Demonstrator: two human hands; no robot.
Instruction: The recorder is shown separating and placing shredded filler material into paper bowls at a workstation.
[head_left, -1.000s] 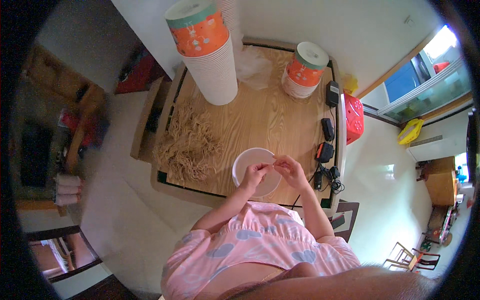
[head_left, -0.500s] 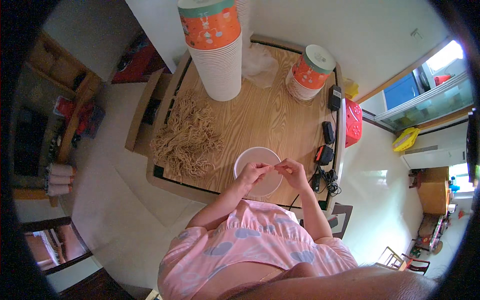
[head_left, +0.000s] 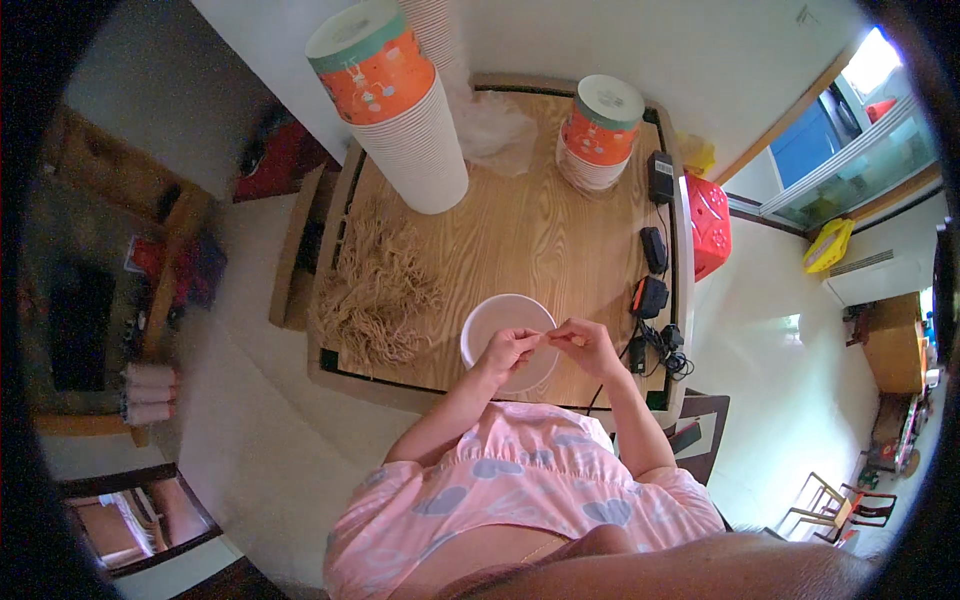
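Observation:
Over a round white tub (head_left: 486,316), open at the top, my two hands meet near the table's front edge. My left hand (head_left: 508,350) is closed in a pinch. Fingertip to fingertip with it, my right hand (head_left: 588,347) pinches as well. Whatever lies between the fingers is too small to make out. Left of the tub a tangled heap of tan, wavy cords (head_left: 375,285) spreads over the wood-grain table (head_left: 520,235).
A tall stack of paper tubs (head_left: 410,150) with an orange and green top stands at the back left, beside clear plastic wrap (head_left: 492,130). A shorter stack (head_left: 600,140) is at the back right. Black adapters and cables (head_left: 655,350) line the right edge, near a red stool (head_left: 707,228).
The view has shifted slightly, so the table and stacks appear moved a little left. Both hands keep their pinch over the tub, with barely any movement.

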